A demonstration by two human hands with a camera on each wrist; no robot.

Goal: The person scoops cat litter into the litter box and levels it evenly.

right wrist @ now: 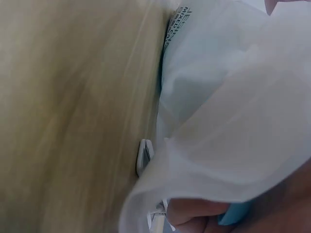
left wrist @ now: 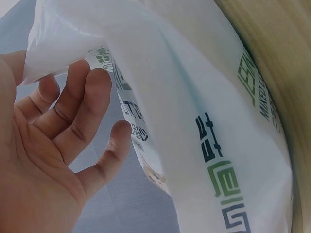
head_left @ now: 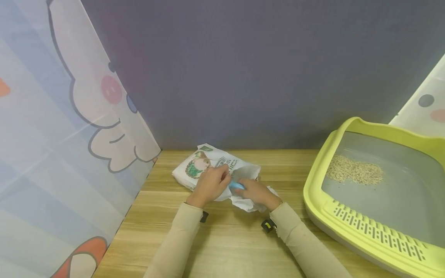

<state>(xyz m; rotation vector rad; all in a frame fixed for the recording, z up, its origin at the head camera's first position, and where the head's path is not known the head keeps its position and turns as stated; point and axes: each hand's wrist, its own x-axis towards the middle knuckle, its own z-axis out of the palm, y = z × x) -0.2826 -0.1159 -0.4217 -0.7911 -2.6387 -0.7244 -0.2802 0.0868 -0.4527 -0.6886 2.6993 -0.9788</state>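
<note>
A white printed bag [head_left: 189, 170] of cat litter lies on its side on the table, its torn mouth toward the right. My left hand [head_left: 211, 182] pinches the bag's upper edge and holds it raised; in the left wrist view, the thumb and fingertips are at a corner of the plastic [left wrist: 63, 34]. At the mouth, my right hand [head_left: 257, 191] grips a blue handle [head_left: 237, 185], and the rest of that object is hidden in the bag. The right wrist view shows curled fingers [right wrist: 194, 213] and the blue piece under the white bag flap [right wrist: 233, 116].
To the right stands a large litter box with a yellow-green rim [head_left: 316, 170], grey inside. A heap of tan pellets [head_left: 354, 171] lies in it. Behind the wooden table [head_left: 236, 247] rises a dark grey wall [head_left: 243, 77], and a cartoon-printed curtain [head_left: 41, 154] hangs at the left.
</note>
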